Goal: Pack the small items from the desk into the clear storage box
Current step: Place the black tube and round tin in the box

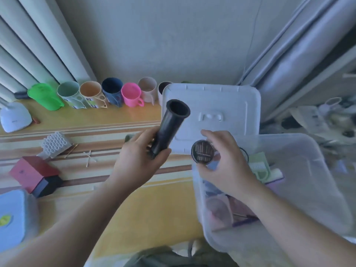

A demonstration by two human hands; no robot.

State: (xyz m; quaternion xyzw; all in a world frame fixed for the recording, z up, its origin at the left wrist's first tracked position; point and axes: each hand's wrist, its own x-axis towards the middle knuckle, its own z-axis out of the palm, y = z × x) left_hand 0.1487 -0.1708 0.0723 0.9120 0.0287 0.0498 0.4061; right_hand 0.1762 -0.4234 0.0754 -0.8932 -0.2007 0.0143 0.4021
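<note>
My left hand (pixel 137 157) grips a black tube (pixel 169 126) by its lower end, its flared open mouth pointing up and away. My right hand (pixel 225 164) holds a round black needle case (pixel 203 151) with a clear face, at the left rim of the clear storage box (pixel 308 182). The box stands at the right of the desk and holds a green comb-like item (pixel 259 167), a pinkish pouch (pixel 219 211) and other small things. Its white lid (pixel 215 105) lies behind it.
A row of coloured cups (pixel 107 94) and a green jug (pixel 45 96) line the back of the desk. On the left lie a white honeycomb holder (pixel 54 144), cotton swabs (pixel 89 158), a red and black box (pixel 36 175), a white lamp base (pixel 14 117) and a pale blue container (pixel 13 218).
</note>
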